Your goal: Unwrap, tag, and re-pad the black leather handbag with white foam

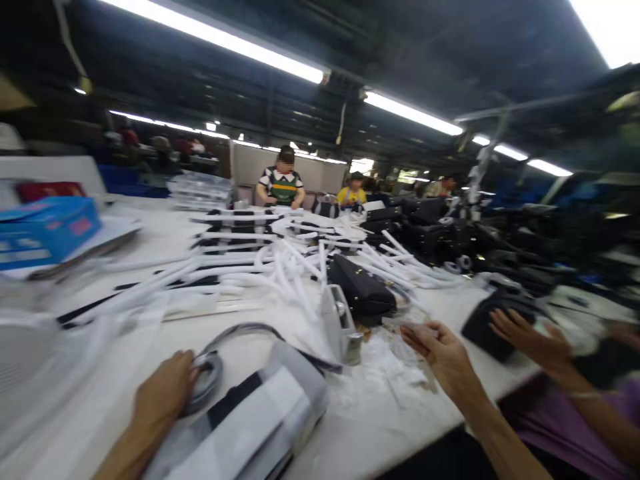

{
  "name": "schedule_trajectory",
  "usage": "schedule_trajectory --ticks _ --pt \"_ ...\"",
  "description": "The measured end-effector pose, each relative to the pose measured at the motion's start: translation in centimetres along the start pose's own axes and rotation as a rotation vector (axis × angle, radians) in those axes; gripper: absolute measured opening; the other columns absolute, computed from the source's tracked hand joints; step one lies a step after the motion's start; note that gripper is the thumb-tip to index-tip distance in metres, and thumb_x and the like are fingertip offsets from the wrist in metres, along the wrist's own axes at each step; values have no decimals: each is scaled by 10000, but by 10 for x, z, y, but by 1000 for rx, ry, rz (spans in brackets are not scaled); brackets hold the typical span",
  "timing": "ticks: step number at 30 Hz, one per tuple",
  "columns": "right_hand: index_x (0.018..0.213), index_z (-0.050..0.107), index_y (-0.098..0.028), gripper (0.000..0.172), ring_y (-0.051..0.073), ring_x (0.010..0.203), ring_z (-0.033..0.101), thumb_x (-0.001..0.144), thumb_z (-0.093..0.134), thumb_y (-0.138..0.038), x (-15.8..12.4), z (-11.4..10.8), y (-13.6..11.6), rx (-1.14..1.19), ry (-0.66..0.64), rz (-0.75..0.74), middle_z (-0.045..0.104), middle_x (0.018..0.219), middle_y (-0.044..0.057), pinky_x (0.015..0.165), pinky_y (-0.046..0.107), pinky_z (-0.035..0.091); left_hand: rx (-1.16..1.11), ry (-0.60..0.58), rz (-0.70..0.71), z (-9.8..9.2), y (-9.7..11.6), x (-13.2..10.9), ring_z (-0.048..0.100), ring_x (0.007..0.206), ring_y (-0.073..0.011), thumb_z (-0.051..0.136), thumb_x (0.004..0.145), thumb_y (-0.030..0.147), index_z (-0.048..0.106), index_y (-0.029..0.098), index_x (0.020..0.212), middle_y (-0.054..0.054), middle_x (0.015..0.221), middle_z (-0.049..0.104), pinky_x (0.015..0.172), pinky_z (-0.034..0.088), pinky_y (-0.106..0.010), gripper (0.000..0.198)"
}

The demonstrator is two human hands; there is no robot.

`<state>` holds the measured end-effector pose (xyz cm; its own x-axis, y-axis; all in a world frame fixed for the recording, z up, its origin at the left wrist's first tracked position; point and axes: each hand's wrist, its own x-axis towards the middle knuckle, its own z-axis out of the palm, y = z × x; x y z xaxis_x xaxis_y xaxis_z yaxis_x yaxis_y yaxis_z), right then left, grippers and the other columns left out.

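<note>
My left hand [167, 390] is closed around the edge of a rolled-up grey strap [213, 383]. Beside it lies a grey bag [300, 373] with a white sheet across its top, and a dark band arches behind the roll. My right hand [440, 353] is raised over the table with thumb and fingers pinched together; whatever is between them is blurred. Just left of that hand stand a pale tape dispenser [340, 320] and a black bag [360, 290]. Crumpled clear plastic [385, 367] lies below them.
A co-worker's open hand [530, 340] reaches in at the right near a black bag [493, 320]. White-wrapped handles [280, 273] pile across the table's middle. A blue box [50, 230] sits at left. Other people work farther back, with black bags stacked at right.
</note>
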<state>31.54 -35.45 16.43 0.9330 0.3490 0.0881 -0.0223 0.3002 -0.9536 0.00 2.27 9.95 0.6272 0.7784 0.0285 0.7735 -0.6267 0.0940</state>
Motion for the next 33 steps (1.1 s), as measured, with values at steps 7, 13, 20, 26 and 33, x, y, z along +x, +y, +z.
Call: schedule_trajectory --ticks 7,13,20,26,33 --pt "800 681 -170 275 227 823 719 689 796 -393 -51 169 43 -304 -605 -38 749 877 83 768 319 587 42 4 -91 15 -4 -6 575 1047 -204 486 875 236 578 193 1025 -72 1085 631 821 433 -279 181" --pt "809 678 -185 69 156 730 682 763 711 -226 -77 274 105 -411 -1021 -271 729 822 26 678 244 532 -24 3 -78 15 -9 -11 582 1004 -205 519 818 181 587 189 1019 -70 1046 639 831 422 -291 212" --pt "819 710 -197 135 157 715 659 738 662 -102 -70 308 148 -854 -1217 -546 730 769 7 660 230 457 -134 42 -87 20 -16 -12 573 1013 -189 501 831 169 597 209 1031 -47 1031 637 856 415 -282 225" --pt "843 713 -217 136 159 710 667 766 627 -145 -67 300 149 -958 -1285 -522 733 762 -3 637 221 433 -199 78 -93 25 -18 -15 558 1031 -188 491 835 148 592 206 1059 -48 1040 621 887 413 -285 252" --pt "869 687 -236 151 155 724 667 779 608 -144 -76 309 147 -1021 -1270 -537 737 791 -16 651 220 431 -183 111 -65 24 -16 -16 537 1023 -205 489 834 124 583 198 1031 -57 1028 610 888 411 -299 231"
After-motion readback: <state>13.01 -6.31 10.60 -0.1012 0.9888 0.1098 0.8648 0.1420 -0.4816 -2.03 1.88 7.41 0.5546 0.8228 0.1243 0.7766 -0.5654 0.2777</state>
